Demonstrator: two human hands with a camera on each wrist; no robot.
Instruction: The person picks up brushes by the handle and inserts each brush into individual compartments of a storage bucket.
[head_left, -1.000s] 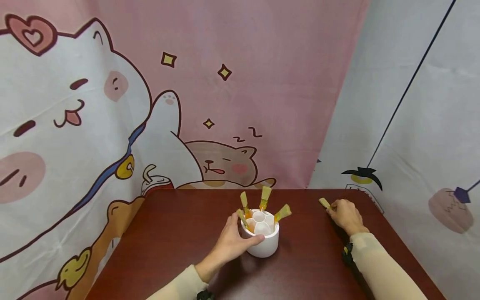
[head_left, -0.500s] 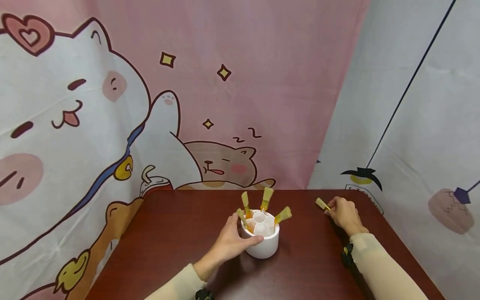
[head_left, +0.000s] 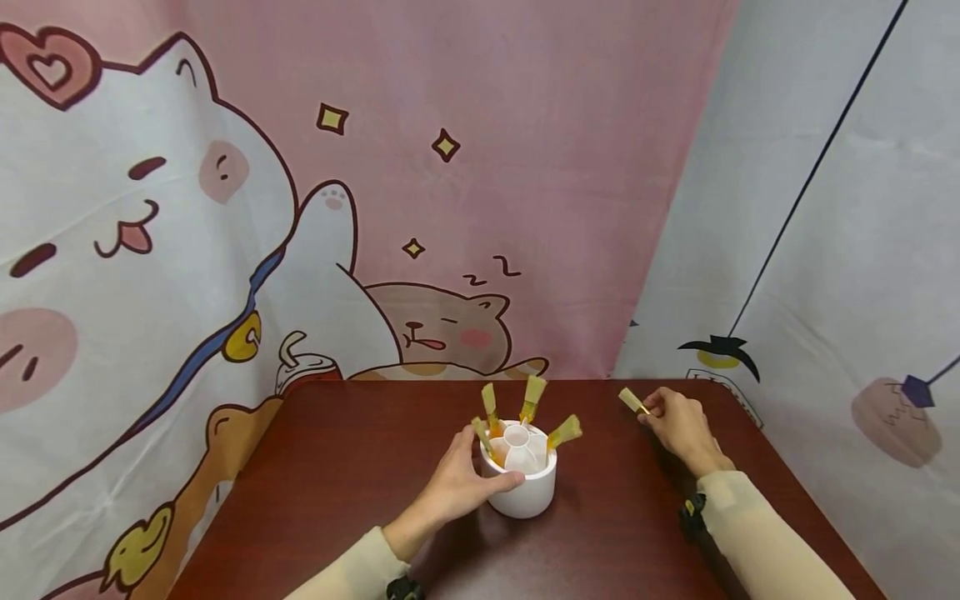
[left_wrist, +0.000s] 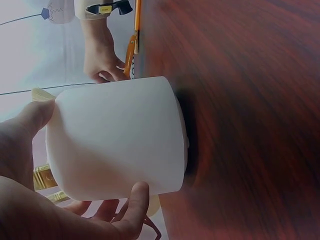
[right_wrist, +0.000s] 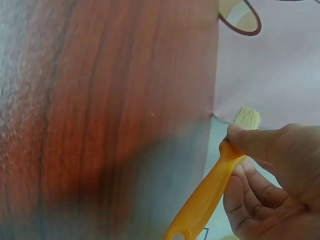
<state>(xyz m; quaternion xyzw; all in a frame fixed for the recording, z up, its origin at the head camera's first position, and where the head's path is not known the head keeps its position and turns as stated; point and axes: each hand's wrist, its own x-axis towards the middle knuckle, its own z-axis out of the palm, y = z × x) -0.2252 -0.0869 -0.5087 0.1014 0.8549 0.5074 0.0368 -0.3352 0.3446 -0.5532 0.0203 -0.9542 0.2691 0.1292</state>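
A white round holder [head_left: 523, 492] with inner compartments stands on the table, several flat paintbrushes [head_left: 532, 398] upright or leaning in it with bristles up. My left hand [head_left: 459, 483] grips the holder's side, its thumb over the near rim; in the left wrist view, fingers curve round the white wall. To the right, my right hand [head_left: 682, 425] pinches one paintbrush [right_wrist: 212, 185] between thumb and fingers near the bristle end. That brush has an orange-yellow handle and pale bristles, and is raised off the table in the right wrist view.
The dark reddish wooden table [head_left: 360, 467] runs back to a cartoon-printed cloth [head_left: 570, 208]. In the left wrist view an orange strip [left_wrist: 138, 20] shows near the table's edge, beyond the right hand's brush; its kind is unclear.
My right hand has moved slightly left with the paintbrush, whose bristles now tip up more. The left hand keeps its grip on the holder.
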